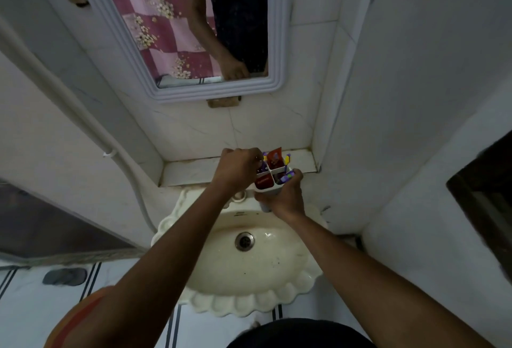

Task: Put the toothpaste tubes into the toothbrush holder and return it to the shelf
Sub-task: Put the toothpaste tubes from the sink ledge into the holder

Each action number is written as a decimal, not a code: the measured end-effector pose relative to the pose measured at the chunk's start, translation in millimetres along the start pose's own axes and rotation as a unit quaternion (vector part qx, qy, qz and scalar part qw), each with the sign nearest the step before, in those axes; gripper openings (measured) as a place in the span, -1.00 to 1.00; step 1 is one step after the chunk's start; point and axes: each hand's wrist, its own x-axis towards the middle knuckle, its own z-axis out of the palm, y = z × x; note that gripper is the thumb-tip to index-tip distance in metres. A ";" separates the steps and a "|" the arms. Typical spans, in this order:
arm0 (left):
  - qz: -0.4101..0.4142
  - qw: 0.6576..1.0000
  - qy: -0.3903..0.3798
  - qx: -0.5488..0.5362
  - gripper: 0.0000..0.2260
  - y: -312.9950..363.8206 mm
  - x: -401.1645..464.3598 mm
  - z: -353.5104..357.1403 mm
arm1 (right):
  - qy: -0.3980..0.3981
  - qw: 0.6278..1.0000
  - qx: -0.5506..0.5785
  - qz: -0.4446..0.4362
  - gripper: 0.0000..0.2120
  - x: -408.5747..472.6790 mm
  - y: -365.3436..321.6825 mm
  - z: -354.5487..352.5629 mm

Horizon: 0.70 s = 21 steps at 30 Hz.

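The white plastic four-compartment toothbrush holder [273, 181] is held in the air above the far rim of the cream scalloped ceramic washbasin [243, 292], just in front of the near edge of the white tiled wall shelf [194, 170]. The right hand [285, 198] has its grip clamped around the holder's right side and base, fingers curled over the near-right corner. The left hand [238, 167] sits at the holder's far-left compartment with fingertips pinched together on something there; what it pinches is hidden. A red toothpaste tube [274, 157] stands upright in the far compartment, a second red tube [262, 182] fills the near-left one, and purple-and-yellow toothbrushes [286, 177] poke out on the right. The holder looks light and rigid but smooth, and tall contents make it top-heavy, so it likely tips easily. Holding low around the body, as the right hand does, seems safest while setting it down flat on the shelf.
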 end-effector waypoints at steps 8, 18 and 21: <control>-0.003 1.000 -0.026 -0.018 -0.80 -8.6 -15.0 8.6 | 0.017 0.999 0.022 -0.029 0.12 -1.4 2.5 1.1; -0.058 0.960 0.178 -0.208 -0.63 -31.8 -35.3 -21.7 | 0.122 0.987 0.052 -0.090 0.01 8.9 -52.2 -37.0; -0.063 0.953 0.198 -0.221 -0.51 -22.4 -30.2 -48.9 | 0.159 0.974 0.073 -0.145 0.01 8.1 -92.9 -60.7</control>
